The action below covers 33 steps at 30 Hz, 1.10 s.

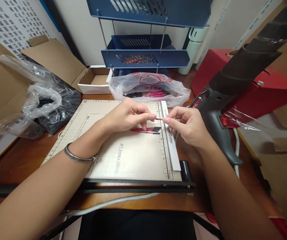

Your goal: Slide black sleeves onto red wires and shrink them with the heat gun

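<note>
Between my two hands a thin red wire is stretched over the right side of a paper cutter board. My left hand pinches one end between thumb and forefinger. At the other end, the fingertips of my right hand are closed, and they cover the wire's tip. Below my left fingers, several red wires with black ends lie side by side on the board. A white strip with lettering runs along the board's right edge, near my right hand.
Behind the board sits a clear plastic bag holding red and black pieces. A dark heat gun stands at right before a red box. Blue shelves rise at the back. A bag of black pieces and an open carton are left.
</note>
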Each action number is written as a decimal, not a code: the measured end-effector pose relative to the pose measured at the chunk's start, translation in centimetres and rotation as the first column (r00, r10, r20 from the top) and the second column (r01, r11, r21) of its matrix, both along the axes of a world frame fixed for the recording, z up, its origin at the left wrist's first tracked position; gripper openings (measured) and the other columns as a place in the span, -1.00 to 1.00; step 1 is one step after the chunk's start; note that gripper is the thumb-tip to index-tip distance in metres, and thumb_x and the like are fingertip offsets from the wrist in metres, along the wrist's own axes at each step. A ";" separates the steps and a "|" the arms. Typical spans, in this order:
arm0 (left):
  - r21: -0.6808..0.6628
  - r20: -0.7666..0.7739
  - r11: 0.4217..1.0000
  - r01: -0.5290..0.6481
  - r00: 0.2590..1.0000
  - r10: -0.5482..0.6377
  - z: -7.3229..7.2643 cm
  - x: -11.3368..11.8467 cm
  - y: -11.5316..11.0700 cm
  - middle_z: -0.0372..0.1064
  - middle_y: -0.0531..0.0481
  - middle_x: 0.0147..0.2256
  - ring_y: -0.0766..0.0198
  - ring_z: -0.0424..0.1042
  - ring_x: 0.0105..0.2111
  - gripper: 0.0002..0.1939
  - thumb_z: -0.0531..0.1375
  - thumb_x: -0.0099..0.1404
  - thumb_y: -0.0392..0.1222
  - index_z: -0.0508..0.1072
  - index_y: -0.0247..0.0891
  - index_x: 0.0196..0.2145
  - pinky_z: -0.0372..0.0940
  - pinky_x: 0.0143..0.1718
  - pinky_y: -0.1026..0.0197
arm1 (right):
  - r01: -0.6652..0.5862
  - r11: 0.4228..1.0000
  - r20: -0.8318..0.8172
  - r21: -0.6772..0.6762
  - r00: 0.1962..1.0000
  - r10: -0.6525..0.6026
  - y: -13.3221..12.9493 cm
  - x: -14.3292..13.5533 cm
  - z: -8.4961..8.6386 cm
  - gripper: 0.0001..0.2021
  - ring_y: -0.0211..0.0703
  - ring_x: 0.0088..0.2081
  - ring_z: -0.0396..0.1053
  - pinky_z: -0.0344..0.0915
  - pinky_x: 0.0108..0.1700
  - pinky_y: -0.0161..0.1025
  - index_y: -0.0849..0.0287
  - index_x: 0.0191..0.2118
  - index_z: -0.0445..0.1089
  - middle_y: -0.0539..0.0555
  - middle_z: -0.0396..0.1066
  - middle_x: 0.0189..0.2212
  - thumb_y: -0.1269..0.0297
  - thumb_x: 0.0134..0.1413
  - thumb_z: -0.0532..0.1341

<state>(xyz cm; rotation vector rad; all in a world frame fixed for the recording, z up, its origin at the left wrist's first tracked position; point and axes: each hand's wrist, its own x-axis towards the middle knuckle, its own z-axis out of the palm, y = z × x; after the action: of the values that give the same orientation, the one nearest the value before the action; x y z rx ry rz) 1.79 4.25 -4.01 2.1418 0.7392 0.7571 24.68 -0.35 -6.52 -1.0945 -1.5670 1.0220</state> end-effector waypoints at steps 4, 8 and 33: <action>-0.045 -0.007 0.999 0.006 1.000 -0.007 0.1 -0.1 0.0 0.56 0.00 -0.57 0.39 0.42 -0.60 -0.71 0.35 0.37 -0.09 0.67 -0.28 -0.46 0.26 -0.55 0.36 | 0.000 1.000 -0.026 -0.011 1.000 0.000 0.1 0.2 0.0 -0.62 -0.33 -0.63 0.19 0.01 -0.60 -0.31 0.16 -0.51 0.43 -0.04 0.36 -0.65 0.02 -0.05 0.53; -0.027 0.074 0.999 -0.022 0.997 0.024 0.1 -0.1 0.1 0.62 -0.04 -0.47 0.31 0.56 -0.47 -0.77 0.42 0.32 -0.07 0.70 -0.26 -0.41 0.37 -0.43 0.33 | -0.042 0.999 -0.071 -0.032 0.997 0.040 0.1 0.3 0.1 -0.59 -0.28 -0.61 0.27 0.12 -0.57 -0.29 0.15 -0.50 0.42 -0.03 0.40 -0.63 -0.04 -0.07 0.54; 0.098 0.119 0.993 -0.065 0.991 0.053 0.3 -0.2 0.0 0.69 -0.04 -0.31 0.27 0.62 -0.30 -0.83 0.49 0.22 -0.14 0.73 -0.24 -0.25 0.45 -0.29 0.34 | 0.020 0.996 -0.106 0.084 0.994 -0.011 0.1 0.3 0.0 -0.69 -0.25 -0.53 0.34 0.23 -0.49 -0.27 0.14 -0.45 0.49 -0.01 0.47 -0.55 0.06 -0.01 0.53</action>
<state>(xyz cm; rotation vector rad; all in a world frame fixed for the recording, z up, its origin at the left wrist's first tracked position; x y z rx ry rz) 1.62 4.30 -3.73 2.1527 0.7193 0.9614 24.95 -0.21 -6.56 -0.9778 -1.5015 0.9774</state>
